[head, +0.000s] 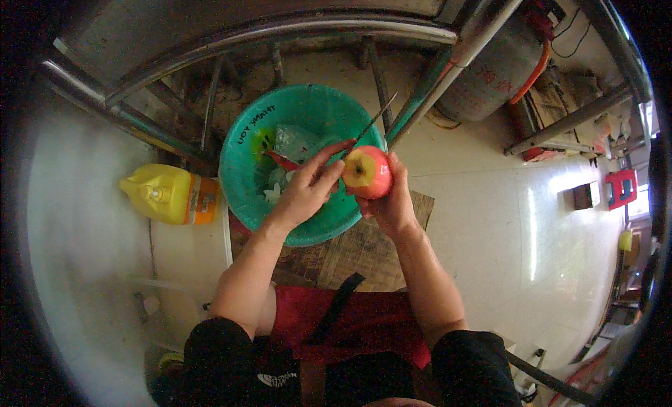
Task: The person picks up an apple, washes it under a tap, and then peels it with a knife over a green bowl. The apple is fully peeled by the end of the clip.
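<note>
A red apple (377, 178) sits in my right hand (395, 204), its peel gone around the end that faces left, where the pale yellow flesh shows. My left hand (310, 186) grips a knife (375, 118), whose thin blade points up and to the right behind the apple. The knife's handle is mostly hidden by my fingers. Both hands are above a green plastic basin (247, 160). Inside the basin lie a clear plastic wrapper (290, 139), a red scrap (282, 160) and pale bits (273, 193).
A yellow jug (157, 194) with an orange label stands left of the basin. Metal frame bars (325, 28) cross above it. Flattened cardboard (341, 260) lies on the tiled floor. A gas cylinder (488, 71) with an orange hose and a red stool (621, 189) are at the right.
</note>
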{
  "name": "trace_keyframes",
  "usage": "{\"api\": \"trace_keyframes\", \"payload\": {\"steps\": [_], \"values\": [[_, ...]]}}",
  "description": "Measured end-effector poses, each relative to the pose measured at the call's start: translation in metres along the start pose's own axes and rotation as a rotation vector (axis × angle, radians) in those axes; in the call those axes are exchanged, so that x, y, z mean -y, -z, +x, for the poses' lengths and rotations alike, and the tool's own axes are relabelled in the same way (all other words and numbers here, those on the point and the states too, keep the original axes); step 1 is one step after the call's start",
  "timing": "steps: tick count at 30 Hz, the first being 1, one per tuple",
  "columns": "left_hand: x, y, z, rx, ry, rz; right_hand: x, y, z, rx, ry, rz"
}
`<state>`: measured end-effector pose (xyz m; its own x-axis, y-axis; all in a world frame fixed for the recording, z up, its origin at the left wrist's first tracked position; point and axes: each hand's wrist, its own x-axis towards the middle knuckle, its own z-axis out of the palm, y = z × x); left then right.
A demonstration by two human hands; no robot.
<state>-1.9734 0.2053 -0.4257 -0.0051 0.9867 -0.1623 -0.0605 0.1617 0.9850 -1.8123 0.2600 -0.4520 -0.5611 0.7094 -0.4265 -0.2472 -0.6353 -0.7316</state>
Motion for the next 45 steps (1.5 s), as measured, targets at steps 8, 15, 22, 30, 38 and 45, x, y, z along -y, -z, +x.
{"api": "trace_keyframes", "payload": {"steps": [8, 15, 22, 30, 38, 45], "values": [[0.019, 0.041, 0.014, -0.192, -0.155, 0.403, 0.008, 0.012, 0.008, 0.108, 0.021, 0.161], [0.043, 0.053, 0.014, -0.09, -0.195, 0.853, 0.015, 0.007, 0.002, 0.08, 0.039, 0.35], [0.026, 0.045, 0.014, -0.338, -0.044, 1.044, 0.009, 0.017, 0.008, 0.068, 0.017, 0.354], [0.013, 0.045, 0.002, -0.321, 0.037, 1.367, 0.015, 0.012, -0.001, 0.13, 0.078, 0.368], [0.011, 0.036, 0.007, -0.413, 0.052, 1.187, 0.01, 0.007, -0.004, 0.016, 0.134, 0.081], [0.001, 0.004, 0.004, -0.255, -0.174, 0.475, 0.007, 0.003, 0.001, -0.136, 0.169, 0.002]]}}
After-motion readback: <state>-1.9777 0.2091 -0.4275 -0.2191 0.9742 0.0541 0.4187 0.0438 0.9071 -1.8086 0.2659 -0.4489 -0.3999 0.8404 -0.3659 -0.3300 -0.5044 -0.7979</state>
